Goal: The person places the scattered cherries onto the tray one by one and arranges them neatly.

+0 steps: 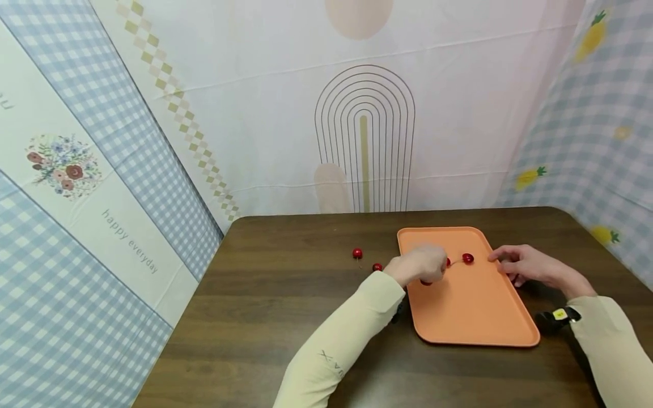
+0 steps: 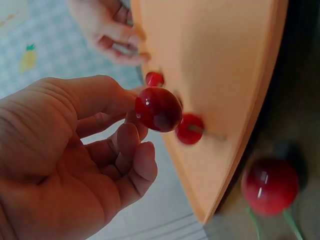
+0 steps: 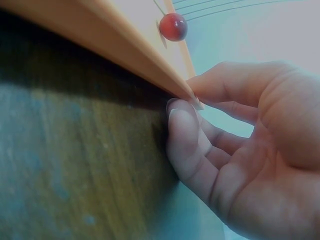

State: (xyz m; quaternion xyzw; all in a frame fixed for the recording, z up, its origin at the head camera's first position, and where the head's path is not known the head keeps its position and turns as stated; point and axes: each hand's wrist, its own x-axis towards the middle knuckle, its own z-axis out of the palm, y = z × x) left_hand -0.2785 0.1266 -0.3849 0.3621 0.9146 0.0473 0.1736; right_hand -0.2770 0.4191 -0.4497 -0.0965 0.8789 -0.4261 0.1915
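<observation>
My left hand (image 1: 420, 263) reaches over the orange tray (image 1: 476, 311) and pinches a glossy dark red cherry (image 2: 159, 109) at its fingertips. Below that cherry, on the tray, lies a cherry with a stem (image 2: 190, 129). Farther across the tray sits another red cherry (image 1: 467, 258), close to its right side. My right hand (image 1: 533, 269) grips the tray's right rim, thumb and fingers on either side of the edge in the right wrist view.
Left of the tray, two cherries lie on the dark wooden table (image 1: 265, 311): one farther back (image 1: 357, 253) and one nearer the tray (image 1: 377, 267), partly behind the left forearm. Patterned cloth (image 1: 255, 113) hangs behind the table.
</observation>
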